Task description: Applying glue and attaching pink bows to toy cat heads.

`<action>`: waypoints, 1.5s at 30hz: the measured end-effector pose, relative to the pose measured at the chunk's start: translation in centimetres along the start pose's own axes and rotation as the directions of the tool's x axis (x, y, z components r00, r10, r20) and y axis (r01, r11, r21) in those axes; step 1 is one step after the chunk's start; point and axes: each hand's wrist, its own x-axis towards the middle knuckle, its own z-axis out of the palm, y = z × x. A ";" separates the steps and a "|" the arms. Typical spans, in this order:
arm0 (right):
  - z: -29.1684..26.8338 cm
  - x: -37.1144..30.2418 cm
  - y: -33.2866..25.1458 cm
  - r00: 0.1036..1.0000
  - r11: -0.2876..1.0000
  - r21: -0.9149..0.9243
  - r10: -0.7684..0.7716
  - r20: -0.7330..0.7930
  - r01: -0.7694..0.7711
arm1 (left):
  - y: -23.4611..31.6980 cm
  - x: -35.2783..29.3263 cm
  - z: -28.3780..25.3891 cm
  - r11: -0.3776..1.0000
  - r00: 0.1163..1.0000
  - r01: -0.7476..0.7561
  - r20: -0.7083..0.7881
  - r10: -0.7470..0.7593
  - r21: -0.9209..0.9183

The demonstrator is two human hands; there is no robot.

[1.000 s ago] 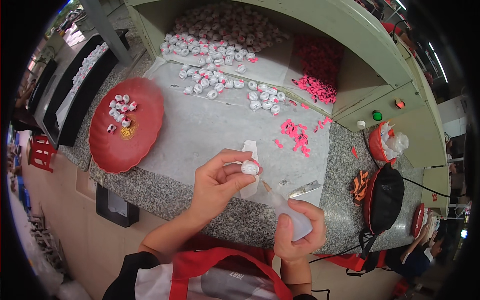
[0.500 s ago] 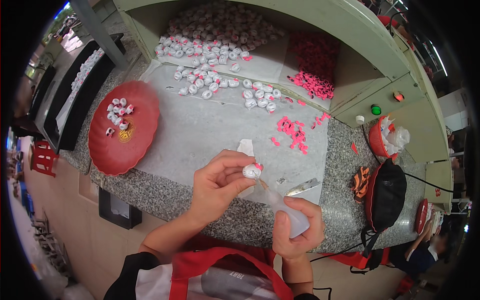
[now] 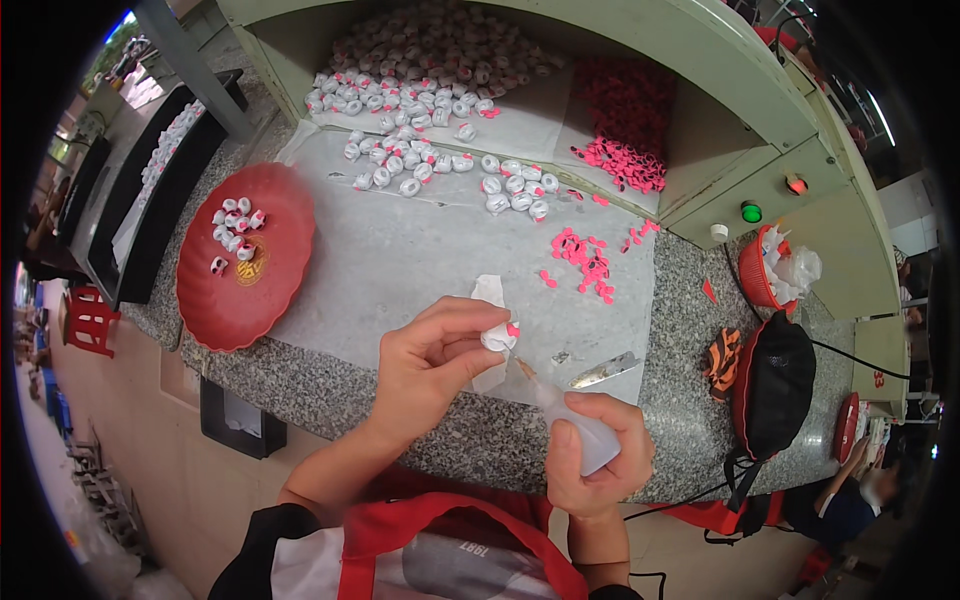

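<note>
Between the thumb and fingers of my left hand (image 3: 425,365) is a small white figurine head (image 3: 497,336) with a pink piece on it. My right hand (image 3: 600,450) is closed round a translucent squeeze bottle (image 3: 580,430), whose narrow brownish tip points up at the white head, a small gap away. Below the left hand a strip of white paper (image 3: 489,290) lies on the sheet. Near the bottle rests a flat metal blade (image 3: 604,371). Loose pink pieces (image 3: 582,262) lie scattered beyond it, and a group of white heads (image 3: 518,188) sits farther back.
A red scalloped plate (image 3: 200,290) with several white heads stands at the left. A green-grey cabinet (image 3: 730,150) holds heaps of white heads and pink pieces at the back. On the right are a red basket (image 3: 757,283), a black bag (image 3: 777,390) and an orange-black cloth item (image 3: 722,362).
My left hand has turned the white head and shifted slightly left. The bottle tip, previously touching or nearly touching it, now stands a little apart.
</note>
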 end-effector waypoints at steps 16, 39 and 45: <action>-0.3 0.1 0.4 0.998 0.998 0.000 -0.062 -0.020 0.062 | -0.2 0.1 -0.7 0.929 0.961 0.277 0.051 -0.273 -0.247; -0.6 0.1 -0.1 1.000 1.000 0.015 -0.019 -0.008 0.019 | 0.0 0.1 -0.8 0.928 0.961 0.275 0.062 -0.268 -0.250; -0.5 0.3 -0.4 1.000 1.000 0.013 -0.014 0.010 0.013 | 0.0 0.1 -0.6 0.923 0.953 0.302 0.078 -0.292 -0.238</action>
